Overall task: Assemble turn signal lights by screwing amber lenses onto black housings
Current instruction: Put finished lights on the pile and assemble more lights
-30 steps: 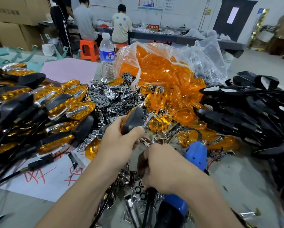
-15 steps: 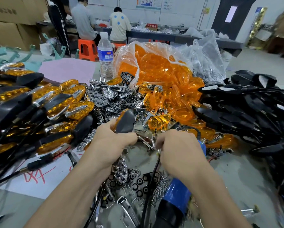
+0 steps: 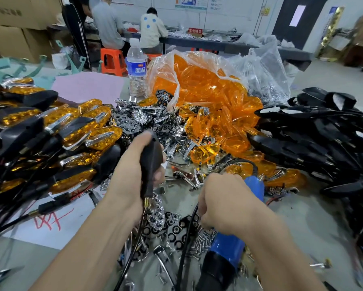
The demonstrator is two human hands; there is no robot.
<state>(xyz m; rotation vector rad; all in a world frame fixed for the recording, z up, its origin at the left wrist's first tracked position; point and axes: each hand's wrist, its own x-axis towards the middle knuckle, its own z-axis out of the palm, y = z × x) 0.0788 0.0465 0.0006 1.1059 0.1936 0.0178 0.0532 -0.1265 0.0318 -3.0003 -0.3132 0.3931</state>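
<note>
My left hand [image 3: 132,171] grips a black turn signal housing [image 3: 150,162] upright, its back toward me and its wire hanging below; any lens on it is hidden. My right hand [image 3: 224,203] is curled around a blue electric screwdriver [image 3: 228,246] lying low over the table, its tip hidden behind my fingers. Loose screws [image 3: 201,242] lie just under that hand. A clear bag of amber lenses [image 3: 205,89] spills open at the centre back. Bare black housings [image 3: 323,139] are heaped on the right.
Finished amber-and-black lights [image 3: 56,135] are stacked on the left over a white paper sheet [image 3: 56,225]. Chrome reflector pieces [image 3: 138,120] litter the middle. A water bottle [image 3: 136,68] stands behind them. People sit at a far table [image 3: 218,45].
My left hand has turned the housing from tilted with amber showing to upright with its black back toward me. My right hand with the screwdriver has dropped lower, toward the screws.
</note>
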